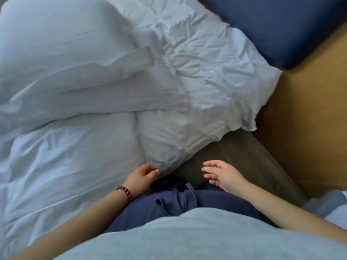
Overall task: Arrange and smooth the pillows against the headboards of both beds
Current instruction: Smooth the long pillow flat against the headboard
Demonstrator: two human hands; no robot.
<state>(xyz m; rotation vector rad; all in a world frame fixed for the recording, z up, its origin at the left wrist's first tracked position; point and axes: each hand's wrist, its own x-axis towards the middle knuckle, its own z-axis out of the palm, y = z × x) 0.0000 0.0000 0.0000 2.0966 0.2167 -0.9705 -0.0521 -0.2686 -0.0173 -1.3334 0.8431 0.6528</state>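
My left hand [143, 175] curled loosely against the wrinkled pillow [202, 87] corner just above it, gripping nothing; my right hand [223, 174] hovered beside it, fingers spread, empty.

blue headboard [281, 25] cropped top right, second bed unseen

Wrinkled white pillow [202, 85] lies against blue headboard [281, 25].

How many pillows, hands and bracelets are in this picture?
Pillows: 2, a wrinkled pillow and a smoother pillow beside it
Hands: 2, left hand and right hand
Bracelets: 1, a beaded bracelet
Total: 5
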